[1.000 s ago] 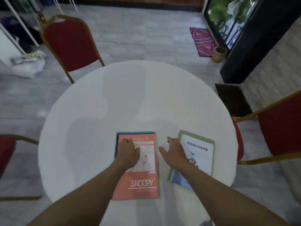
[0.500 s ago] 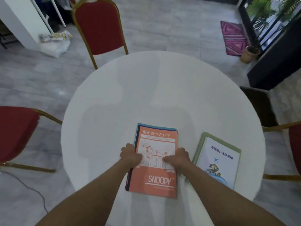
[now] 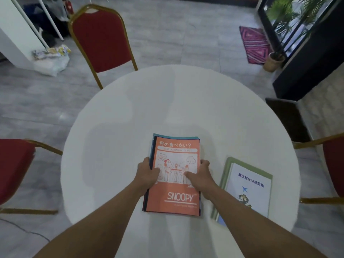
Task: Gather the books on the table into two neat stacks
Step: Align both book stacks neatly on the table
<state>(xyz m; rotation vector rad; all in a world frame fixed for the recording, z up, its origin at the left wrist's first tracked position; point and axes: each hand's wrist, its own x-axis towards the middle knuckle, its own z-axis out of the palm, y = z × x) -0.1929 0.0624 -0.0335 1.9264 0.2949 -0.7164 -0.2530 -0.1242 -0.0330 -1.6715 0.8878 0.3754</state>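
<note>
I see both hands clamped on one stack. Left hand (image 3: 147,174) wraps its left edge, thumb on top; right hand (image 3: 200,175) wraps the right edge likewise. Orange Snoopy book (image 3: 176,190) tops this stack, flat on the white table (image 3: 130,127). Right of the right hand, apart: white-covered stack (image 3: 249,189).

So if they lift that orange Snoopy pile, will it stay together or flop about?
The stack topped by the orange Snoopy booklet looks thin and soft-covered, so it would probably sag if held by one edge. The covers look smooth, and lower edges already peek out, so layers may slide. With the left hand and right hand clamping both sides, it should hold.
</note>
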